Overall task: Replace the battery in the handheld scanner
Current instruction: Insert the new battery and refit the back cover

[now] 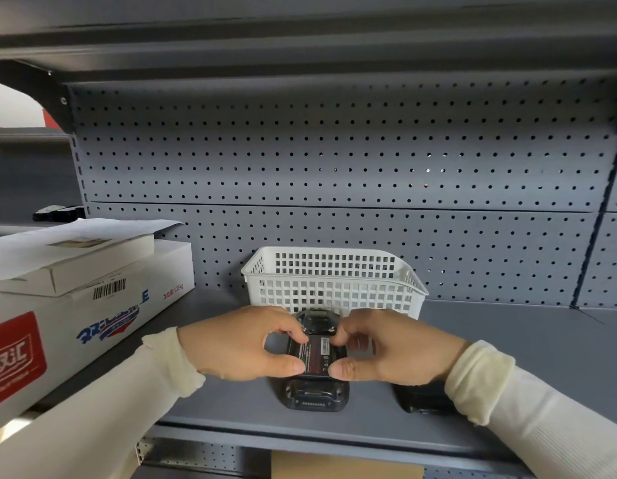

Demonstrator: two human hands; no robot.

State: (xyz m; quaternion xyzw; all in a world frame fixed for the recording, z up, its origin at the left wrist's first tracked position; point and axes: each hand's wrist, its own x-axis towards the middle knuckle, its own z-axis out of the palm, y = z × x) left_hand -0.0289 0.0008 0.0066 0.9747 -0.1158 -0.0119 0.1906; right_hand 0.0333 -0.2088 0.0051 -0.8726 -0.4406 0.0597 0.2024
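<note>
The black handheld scanner (314,392) lies face down on the grey shelf (528,344), its back open. A black battery (312,354) with a red label sits in its bay. My left hand (241,344) pinches the battery's left edge with thumb and fingertips. From the other side, my right hand (393,347) grips its right edge the same way. A black part (421,399), possibly the battery cover, lies partly hidden under my right wrist.
A white plastic basket (334,281) stands just behind the scanner against the perforated back panel (334,160). Stacked white cardboard boxes (75,299) with paper on top fill the left. The upper shelf overhangs. Brown cardboard (345,466) shows below the shelf edge.
</note>
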